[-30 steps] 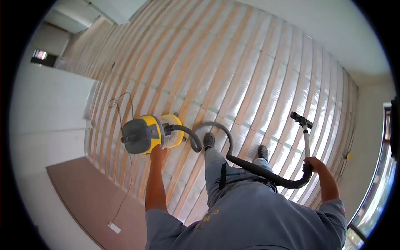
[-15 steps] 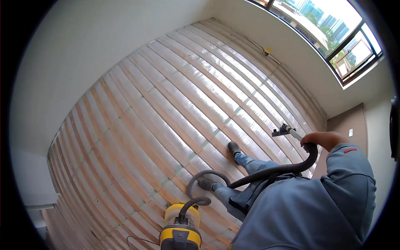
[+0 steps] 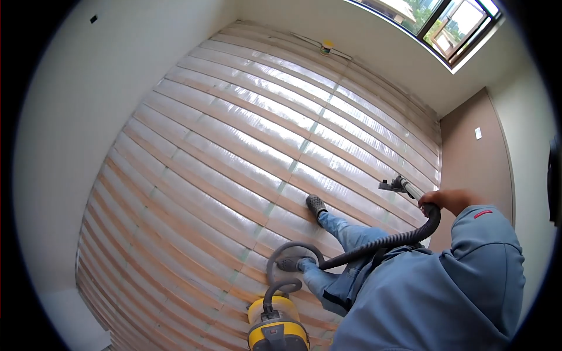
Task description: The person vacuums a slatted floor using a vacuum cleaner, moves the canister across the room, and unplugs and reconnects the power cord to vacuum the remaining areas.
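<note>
My right hand is wrapped round the top end of a vacuum cleaner wand, where the black ribbed hose joins it. A dark floor nozzle at the wand's far end sits over the slatted floor. From my hand the hose passes in front of my body, loops by one shoe and runs into the yellow and black vacuum cleaner at the bottom of the view. My left hand is out of sight.
Wooden battens with shiny foil sheeting between them make up the floor. A small yellow and white tub stands near the window wall. A brown door panel is on the right. The window is at the top right.
My view has turned, so the window, tub and door panel sit farther left and the vacuum cleaner farther right in the picture. My right hand keeps its hold on the wand.
</note>
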Demonstrator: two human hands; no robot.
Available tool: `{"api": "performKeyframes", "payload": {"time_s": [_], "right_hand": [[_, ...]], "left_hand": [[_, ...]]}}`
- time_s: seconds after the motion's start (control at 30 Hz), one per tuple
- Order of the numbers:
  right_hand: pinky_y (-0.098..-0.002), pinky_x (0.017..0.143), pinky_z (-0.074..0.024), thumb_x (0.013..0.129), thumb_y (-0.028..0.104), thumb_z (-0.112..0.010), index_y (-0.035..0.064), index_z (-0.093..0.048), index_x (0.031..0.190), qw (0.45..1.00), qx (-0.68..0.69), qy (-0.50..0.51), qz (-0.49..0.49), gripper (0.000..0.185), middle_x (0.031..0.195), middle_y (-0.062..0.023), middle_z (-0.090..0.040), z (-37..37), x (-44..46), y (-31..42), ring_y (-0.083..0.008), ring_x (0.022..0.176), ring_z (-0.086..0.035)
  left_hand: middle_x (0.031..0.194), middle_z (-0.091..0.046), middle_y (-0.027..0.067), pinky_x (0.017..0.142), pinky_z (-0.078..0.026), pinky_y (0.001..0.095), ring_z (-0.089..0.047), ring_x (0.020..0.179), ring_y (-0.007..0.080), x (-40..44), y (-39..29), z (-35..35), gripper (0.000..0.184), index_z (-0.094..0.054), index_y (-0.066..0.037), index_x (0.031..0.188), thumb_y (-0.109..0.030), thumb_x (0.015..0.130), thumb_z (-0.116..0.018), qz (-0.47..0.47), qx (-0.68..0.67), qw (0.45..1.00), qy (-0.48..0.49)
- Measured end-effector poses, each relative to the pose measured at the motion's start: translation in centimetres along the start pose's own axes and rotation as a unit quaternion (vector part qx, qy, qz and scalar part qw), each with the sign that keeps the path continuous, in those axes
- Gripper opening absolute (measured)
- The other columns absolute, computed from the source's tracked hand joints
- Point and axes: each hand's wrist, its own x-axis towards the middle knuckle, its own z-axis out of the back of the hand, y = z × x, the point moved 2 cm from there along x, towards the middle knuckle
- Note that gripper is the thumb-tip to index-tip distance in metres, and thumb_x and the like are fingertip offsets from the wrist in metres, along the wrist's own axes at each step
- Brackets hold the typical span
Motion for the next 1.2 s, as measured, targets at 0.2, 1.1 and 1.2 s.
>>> {"api": "performKeyframes", "payload": {"time_s": [0.2,1.1,1.2], "right_hand": [[-0.0454,0.063,-0.0580,0.086,0.013,-0.063,0.0028,-0.054,0.080,0.996,0.029,0.082,-0.018,0.015,0.067,-0.0116,-0.060,-1.6,5.2,-0.7,-0.0252,0.059,-0.062],[-0.0374,0.051,-0.0552,0.086,0.021,-0.061,0.0070,-0.050,0.091,0.792,0.586,0.169,0.034,0.018,0.067,-0.0063,-0.057,18.5,21.9,-2.6,-0.0212,0.054,-0.058],[-0.0347,0.051,-0.0548,0.086,0.022,-0.064,0.0093,-0.052,0.089,0.768,0.625,0.134,0.048,0.018,0.068,-0.0038,-0.057,22.2,20.5,0.1,-0.0165,0.055,-0.058]], "left_hand": [[0.109,-0.068,0.0274,0.094,-0.050,0.0454,-0.064,0.107,0.0422,4.3,-15.1,1.3,0.063,-0.068,0.003,0.107,-0.040,0.062,-0.080,0.019,0.107,0.990,0.092],[0.109,-0.068,0.0211,0.093,-0.050,0.0467,-0.064,0.106,0.0395,-2.7,-101.1,15.5,0.036,-0.069,-0.005,0.108,-0.016,0.073,-0.071,-0.367,0.435,0.819,-0.077],[0.108,-0.068,0.0222,0.093,-0.050,0.0465,-0.063,0.105,0.0400,-1.4,-108.4,15.5,0.037,-0.070,-0.004,0.109,-0.013,0.072,-0.070,-0.388,0.427,0.812,-0.091]]}}
